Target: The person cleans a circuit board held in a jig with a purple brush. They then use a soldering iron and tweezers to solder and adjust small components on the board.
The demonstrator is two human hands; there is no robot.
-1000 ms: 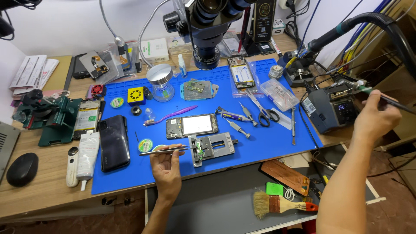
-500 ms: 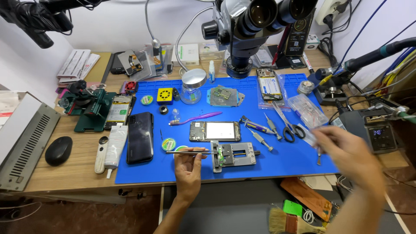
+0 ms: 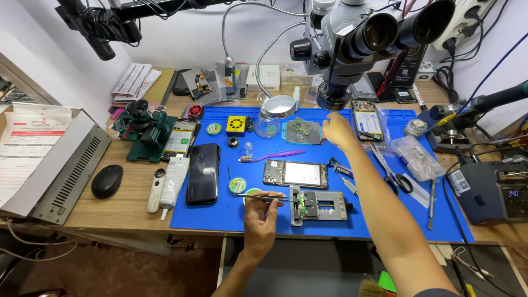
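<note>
Since 0.5 s ago the right hand (image 3: pixel 336 130) has swung from the mat's 4 o'clock edge to 12 o'clock, under the microscope (image 3: pixel 352 38), beside a small circuit board (image 3: pixel 301 131). Its fingers curl downward; whether they pinch anything I cannot tell. At 6 o'clock the left hand (image 3: pixel 258 217) pinches tweezers (image 3: pixel 263 196), tips at the metal board holder (image 3: pixel 320 204). Risk: the outstretched forearm crosses above the opened phone (image 3: pixel 295 174) and scissors (image 3: pixel 393 177), so a dip could knock them. Fingertips are hidden by the hand's back
</note>
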